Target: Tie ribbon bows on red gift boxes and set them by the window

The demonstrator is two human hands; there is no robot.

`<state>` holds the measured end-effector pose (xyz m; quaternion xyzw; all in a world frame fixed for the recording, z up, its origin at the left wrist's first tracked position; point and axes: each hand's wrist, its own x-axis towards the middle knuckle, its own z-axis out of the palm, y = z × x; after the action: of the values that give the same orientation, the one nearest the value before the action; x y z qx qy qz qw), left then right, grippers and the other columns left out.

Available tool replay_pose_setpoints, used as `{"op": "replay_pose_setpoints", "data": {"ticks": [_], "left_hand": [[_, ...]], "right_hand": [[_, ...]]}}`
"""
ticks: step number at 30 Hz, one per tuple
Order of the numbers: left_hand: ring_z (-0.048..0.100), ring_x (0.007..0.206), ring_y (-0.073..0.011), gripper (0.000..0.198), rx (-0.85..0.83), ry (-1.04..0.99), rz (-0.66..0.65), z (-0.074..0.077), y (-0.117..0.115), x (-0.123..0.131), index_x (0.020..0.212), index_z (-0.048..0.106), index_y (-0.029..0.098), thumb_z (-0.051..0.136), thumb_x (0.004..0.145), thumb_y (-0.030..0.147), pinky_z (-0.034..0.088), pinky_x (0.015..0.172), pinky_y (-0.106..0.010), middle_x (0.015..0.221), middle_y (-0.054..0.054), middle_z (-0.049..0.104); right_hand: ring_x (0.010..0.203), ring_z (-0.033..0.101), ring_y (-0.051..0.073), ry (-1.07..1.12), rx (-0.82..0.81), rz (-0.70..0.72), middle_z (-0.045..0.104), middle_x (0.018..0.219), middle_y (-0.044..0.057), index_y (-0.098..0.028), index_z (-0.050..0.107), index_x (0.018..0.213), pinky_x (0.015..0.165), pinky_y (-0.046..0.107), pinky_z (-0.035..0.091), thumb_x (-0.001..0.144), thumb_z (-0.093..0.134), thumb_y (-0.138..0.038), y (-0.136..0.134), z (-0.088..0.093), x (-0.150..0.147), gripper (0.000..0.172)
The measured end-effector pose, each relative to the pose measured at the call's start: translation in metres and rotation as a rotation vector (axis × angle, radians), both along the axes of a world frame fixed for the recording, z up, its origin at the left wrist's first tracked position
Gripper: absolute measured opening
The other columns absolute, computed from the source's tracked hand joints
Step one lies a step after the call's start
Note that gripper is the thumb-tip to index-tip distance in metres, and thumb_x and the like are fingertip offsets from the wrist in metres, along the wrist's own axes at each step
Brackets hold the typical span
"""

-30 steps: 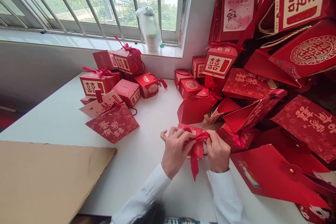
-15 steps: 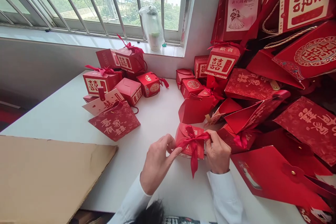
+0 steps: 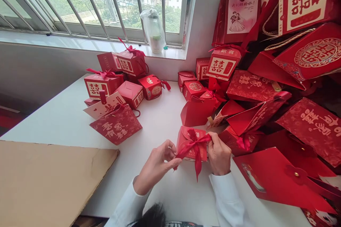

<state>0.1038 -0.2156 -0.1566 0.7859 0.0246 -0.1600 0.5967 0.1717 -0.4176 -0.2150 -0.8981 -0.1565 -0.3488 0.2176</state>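
A small red gift box point(image 3: 183, 135) stands on the white table, with a red ribbon point(image 3: 197, 148) tied in a bow across its front. One tail of the ribbon hangs down past the box's lower edge. My left hand point(image 3: 157, 165) is at the box's left side, thumb and fingertips closed on the left end of the bow. At the right side, my right hand point(image 3: 218, 154) pinches the bow's right loop, its fingers curled beside the box. The right fingertips are partly hidden behind the ribbon.
Red gift boxes and bags point(image 3: 130, 94) are grouped at the table's back left. A large heap of red bags and boxes point(image 3: 266, 117) fills the right. A cardboard sheet point(image 3: 53, 181) covers the front left. A bagged cup point(image 3: 155, 35) stands on the windowsill.
My left hand has shifted slightly left and down, drawing the left part of the bow outward. The right hand keeps its pinch, and the view has tilted a little.
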Motion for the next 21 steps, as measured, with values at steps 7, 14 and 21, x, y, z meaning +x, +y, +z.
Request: {"op": "replay_pose_setpoints", "data": {"ticks": [7,14,21], "left_hand": [[0.054,0.074,-0.0148,0.011,0.395,-0.218,-0.056,0.023,0.016,0.013,0.088,0.051,0.021,0.050,0.089,0.032,0.040,0.064,-0.026,0.081,0.001,0.060],[0.054,0.095,-0.0163,0.036,0.462,-0.659,-0.315,0.019,0.004,0.074,0.120,0.053,0.027,0.043,0.089,0.011,0.044,0.086,-0.029,0.107,-0.005,0.054],[0.048,0.096,-0.0205,0.012,0.557,-0.701,-0.650,0.036,-0.003,0.107,0.092,0.066,0.020,0.063,0.081,0.023,0.041,0.088,-0.030,0.099,-0.007,0.058]], "right_hand": [[0.060,0.064,0.014,0.056,0.049,0.044,0.068,0.071,0.001,-0.019,0.058,0.094,0.057,0.022,0.045,0.091,0.041,-0.017,-0.002,0.001,-0.002,0.017],[0.085,0.061,0.017,0.207,0.299,0.221,0.061,0.097,0.005,-0.020,0.054,0.107,0.076,0.030,0.051,0.084,0.049,-0.019,-0.017,0.019,-0.010,0.024],[0.098,0.054,0.022,0.249,0.286,0.287,0.058,0.104,0.007,-0.022,0.060,0.100,0.083,0.039,0.048,0.087,0.053,-0.028,-0.012,0.045,-0.015,0.016]]}}
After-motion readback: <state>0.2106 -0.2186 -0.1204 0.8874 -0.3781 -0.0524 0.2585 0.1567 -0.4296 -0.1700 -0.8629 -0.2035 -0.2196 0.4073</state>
